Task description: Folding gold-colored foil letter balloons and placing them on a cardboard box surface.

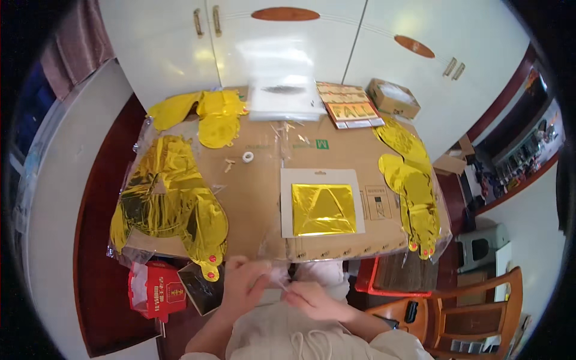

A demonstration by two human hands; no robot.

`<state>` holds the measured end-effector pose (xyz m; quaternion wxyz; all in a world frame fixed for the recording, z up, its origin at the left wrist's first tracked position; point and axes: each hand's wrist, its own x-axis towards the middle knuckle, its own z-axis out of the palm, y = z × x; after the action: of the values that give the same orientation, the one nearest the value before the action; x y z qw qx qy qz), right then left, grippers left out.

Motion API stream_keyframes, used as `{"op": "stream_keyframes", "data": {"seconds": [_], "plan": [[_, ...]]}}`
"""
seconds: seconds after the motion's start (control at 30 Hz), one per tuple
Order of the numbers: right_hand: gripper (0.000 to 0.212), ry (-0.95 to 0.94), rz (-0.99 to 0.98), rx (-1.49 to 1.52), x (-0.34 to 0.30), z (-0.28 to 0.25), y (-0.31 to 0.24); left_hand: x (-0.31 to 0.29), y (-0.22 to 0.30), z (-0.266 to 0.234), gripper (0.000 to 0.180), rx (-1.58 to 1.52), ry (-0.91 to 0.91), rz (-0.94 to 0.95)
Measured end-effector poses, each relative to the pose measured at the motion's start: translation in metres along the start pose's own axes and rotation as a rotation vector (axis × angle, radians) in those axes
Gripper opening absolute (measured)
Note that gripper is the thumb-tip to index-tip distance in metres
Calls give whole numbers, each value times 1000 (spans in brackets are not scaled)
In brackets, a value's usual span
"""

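Observation:
At the table's near edge, my left hand is closed, fingers bent and slightly blurred. My right hand pinches beside it, a little lower. Between them stretches a piece of thin clear plastic film; its full shape is hard to make out. Just beyond the hands, a white hang-card lies on the cardboard tabletop with a folded square of gold foil on it. Flattened gold foil balloons cover the left side, and more gold balloons hang along the right.
At the back are a stack of clear plastic bags, printed cards and a small cardboard box. A white tape roll lies mid-table. Below stand a red bag, a red crate and a wooden chair.

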<state>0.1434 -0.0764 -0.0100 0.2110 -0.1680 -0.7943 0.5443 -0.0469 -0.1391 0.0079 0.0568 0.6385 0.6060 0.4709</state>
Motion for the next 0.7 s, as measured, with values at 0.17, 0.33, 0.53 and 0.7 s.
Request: {"op": "stream_keyframes", "data": {"seconds": [0.17,0.33,0.53,0.7], "plan": [[14,-32,-142,-139,11,-19,-1,-35,-14,-12,9,-1440,-507,-452],[13,14,-141,-139,6,14,21,-19,-7,6,18,-1226,-58,-557],[14,127,-36,-77,21,-14,-3,-29,-20,-14,11,-1061,-468,-417],[15,-132,-68,-178,14,6,-5,-9,0,-13,10,-708,-105,-432]]}}
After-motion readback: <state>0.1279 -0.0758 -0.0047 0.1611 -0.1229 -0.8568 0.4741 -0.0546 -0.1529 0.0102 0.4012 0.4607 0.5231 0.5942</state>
